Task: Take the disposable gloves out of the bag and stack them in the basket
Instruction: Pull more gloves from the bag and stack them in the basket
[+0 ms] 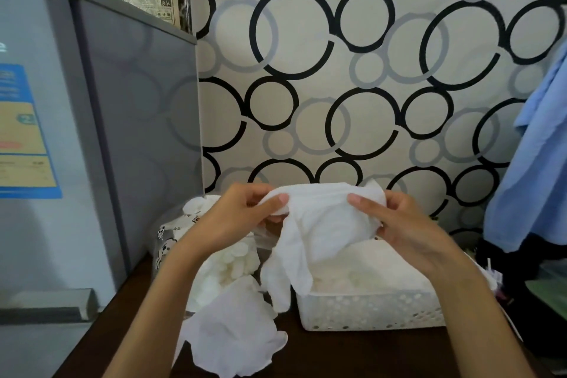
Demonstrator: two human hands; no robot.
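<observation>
Left hand (242,218) and right hand (395,224) each pinch one end of a white glove (319,224), held stretched above the basket (368,310); the bag (171,242) stands left on the surface (352,353)

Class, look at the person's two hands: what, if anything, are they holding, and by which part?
Both hands hold one white disposable glove by its upper edge: the left hand pinches the left end, the right hand the right end. The rest hangs above the basket.
</observation>
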